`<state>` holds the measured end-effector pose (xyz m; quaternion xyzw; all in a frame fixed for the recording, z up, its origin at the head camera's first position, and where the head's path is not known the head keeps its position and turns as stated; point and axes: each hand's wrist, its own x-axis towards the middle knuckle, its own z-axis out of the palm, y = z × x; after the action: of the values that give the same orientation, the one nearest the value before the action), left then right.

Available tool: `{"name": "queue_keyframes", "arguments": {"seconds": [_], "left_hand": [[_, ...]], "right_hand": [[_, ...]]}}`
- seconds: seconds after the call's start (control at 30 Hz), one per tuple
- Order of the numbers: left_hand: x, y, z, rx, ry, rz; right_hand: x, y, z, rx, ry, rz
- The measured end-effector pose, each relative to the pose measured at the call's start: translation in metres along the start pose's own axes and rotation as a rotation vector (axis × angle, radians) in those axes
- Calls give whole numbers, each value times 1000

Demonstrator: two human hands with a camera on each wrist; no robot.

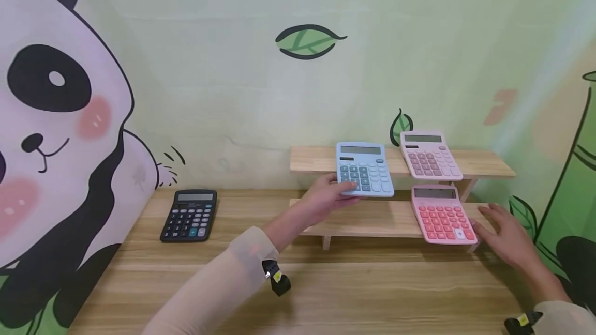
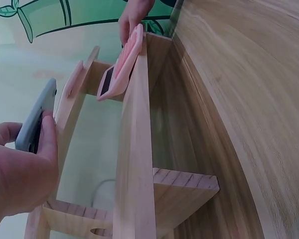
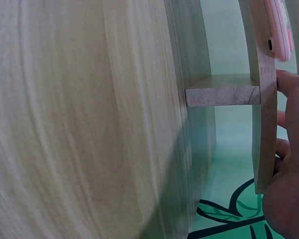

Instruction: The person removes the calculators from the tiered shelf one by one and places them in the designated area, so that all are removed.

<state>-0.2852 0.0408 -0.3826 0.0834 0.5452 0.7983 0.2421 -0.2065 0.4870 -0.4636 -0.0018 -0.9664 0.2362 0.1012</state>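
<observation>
In the head view my left hand (image 1: 328,195) pinches the lower left corner of a light blue calculator (image 1: 365,169), thumb on its front and fingers behind. The calculator is tilted up before the upper shelf (image 1: 312,160); the left wrist view shows it edge-on, apart from the wood. My right hand (image 1: 509,239) rests at the right end of the lower shelf (image 1: 363,221), its thumb by the lower right edge of a pink calculator (image 1: 444,216). Whether the thumb touches it I cannot tell. A pale pink calculator (image 1: 430,155) lies on the upper shelf's right part.
A black calculator (image 1: 190,216) lies on the wooden table (image 1: 372,293) at the left. The two-step wooden stand (image 2: 134,164) stands against a wall cloth (image 1: 223,66) printed with a panda and leaves. Its supports (image 3: 224,94) hold the shelves above the table.
</observation>
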Motion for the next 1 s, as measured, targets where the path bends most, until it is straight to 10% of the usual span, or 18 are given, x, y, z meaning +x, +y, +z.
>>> {"name": "queue_keyframes", "arguments": {"seconds": [0.47,0.73,1.0], "left_hand": [[-11,-1,0,154,-29,97],[-40,17,-29,314,-73,168],[-64,45,-75,343,27,210]], "right_hand": [[1,5,2,0,-5,2],[0,3,1,-12,7,-14],[-1,2,1,-16,11,-21]]}}
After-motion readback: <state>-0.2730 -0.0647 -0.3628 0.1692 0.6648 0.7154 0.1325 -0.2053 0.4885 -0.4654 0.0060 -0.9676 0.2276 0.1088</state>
